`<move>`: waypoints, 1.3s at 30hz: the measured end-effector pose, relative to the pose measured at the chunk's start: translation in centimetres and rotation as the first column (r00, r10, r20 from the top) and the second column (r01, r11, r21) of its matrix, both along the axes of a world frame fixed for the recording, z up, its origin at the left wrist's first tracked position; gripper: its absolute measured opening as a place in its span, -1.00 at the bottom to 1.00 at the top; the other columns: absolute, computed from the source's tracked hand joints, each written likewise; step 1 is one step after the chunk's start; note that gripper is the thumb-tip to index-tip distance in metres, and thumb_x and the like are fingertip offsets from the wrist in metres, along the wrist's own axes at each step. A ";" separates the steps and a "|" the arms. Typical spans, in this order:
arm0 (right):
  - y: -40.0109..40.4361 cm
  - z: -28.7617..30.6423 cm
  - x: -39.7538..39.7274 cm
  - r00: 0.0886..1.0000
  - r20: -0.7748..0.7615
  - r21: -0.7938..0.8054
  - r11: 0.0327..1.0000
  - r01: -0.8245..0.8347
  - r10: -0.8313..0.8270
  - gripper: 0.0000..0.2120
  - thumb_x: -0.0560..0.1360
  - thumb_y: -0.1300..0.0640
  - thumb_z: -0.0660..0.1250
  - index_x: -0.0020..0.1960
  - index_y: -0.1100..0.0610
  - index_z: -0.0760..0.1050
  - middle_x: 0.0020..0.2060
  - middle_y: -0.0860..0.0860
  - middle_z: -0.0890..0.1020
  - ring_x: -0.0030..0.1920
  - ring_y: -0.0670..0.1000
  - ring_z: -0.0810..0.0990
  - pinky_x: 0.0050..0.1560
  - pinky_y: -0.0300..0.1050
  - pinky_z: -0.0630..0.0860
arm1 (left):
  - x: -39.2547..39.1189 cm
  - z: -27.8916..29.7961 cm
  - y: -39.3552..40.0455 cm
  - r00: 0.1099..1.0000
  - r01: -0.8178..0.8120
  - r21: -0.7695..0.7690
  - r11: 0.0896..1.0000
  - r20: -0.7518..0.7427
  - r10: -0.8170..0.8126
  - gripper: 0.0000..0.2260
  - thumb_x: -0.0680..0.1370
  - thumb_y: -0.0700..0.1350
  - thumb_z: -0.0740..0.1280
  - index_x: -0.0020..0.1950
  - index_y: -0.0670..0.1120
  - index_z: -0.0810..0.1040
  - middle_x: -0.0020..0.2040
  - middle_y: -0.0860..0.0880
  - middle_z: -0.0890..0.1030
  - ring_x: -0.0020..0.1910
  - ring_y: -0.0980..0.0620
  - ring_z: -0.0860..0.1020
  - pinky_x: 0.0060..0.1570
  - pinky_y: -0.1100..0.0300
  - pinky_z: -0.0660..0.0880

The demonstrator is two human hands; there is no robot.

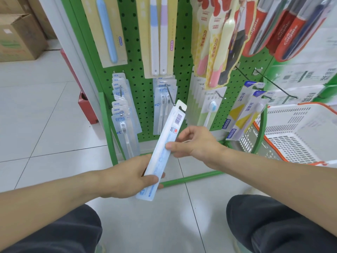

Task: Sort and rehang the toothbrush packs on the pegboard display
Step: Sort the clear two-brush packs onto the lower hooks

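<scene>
A long white-and-blue toothbrush pack [166, 141] slants up toward the green pegboard [138, 57], barcode side facing me. Its hang hole sits just beside the tip of a metal peg [170, 96] that carries several similar packs. My left hand [131, 177] grips the pack's lower end, thumb on top. My right hand [193, 143] pinches its middle from the right. More packs hang on the left pegs [122, 110] and on the right pegs [242, 114].
A white plastic basket [299, 136] with an orange rim stands at the right of the stand. Cardboard boxes [18, 33] sit on the tiled floor far left. A red box [87, 108] lies behind the stand. My knees are at the bottom edge.
</scene>
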State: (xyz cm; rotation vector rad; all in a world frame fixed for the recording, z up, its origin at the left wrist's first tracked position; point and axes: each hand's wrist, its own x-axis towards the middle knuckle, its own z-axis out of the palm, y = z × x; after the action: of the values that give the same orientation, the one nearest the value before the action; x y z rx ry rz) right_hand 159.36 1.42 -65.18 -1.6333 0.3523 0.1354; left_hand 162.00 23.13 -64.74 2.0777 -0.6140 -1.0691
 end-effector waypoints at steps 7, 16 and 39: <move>-0.5 0.9 0.4 0.997 0.027 -0.007 0.997 -0.077 0.077 -0.46 0.30 0.39 0.62 0.15 0.21 0.42 -0.21 0.11 0.68 -0.27 0.08 0.71 -0.31 -0.07 0.64 | 0.4 0.2 0.0 0.994 -0.105 -0.103 0.989 0.025 0.108 -0.57 0.52 -0.24 0.49 0.28 0.13 0.51 0.04 0.01 0.73 0.00 0.00 0.72 0.11 -0.04 0.64; -0.3 0.9 -0.2 0.951 0.096 -0.088 0.954 -0.287 0.295 -0.38 0.35 0.37 0.61 0.29 0.10 0.43 0.11 0.23 0.63 -0.19 0.21 0.72 -0.27 -0.02 0.65 | 0.2 0.1 -1.0 0.985 -0.134 -0.246 0.960 0.073 0.156 -0.86 0.61 -0.11 0.36 0.16 0.05 0.60 -0.06 -0.06 0.75 -0.05 -0.04 0.73 -0.02 -0.05 0.67; -0.6 0.8 0.1 0.964 0.163 -0.288 0.945 -0.156 0.209 -0.50 0.36 0.18 0.64 0.10 0.10 0.37 -0.09 0.14 0.65 -0.17 0.12 0.74 -0.27 0.16 0.70 | 0.9 -0.4 -0.8 0.997 -0.021 -0.140 0.990 0.068 0.031 -0.86 0.61 -0.11 0.39 0.14 -0.11 0.62 -0.07 -0.09 0.75 -0.02 -0.11 0.72 0.09 -0.13 0.63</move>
State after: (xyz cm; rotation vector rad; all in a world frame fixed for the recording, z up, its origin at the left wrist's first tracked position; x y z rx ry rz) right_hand 159.44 0.84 -64.43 -1.9352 0.0710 0.0706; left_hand 162.88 22.37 -65.16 2.0032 -0.6749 -0.9148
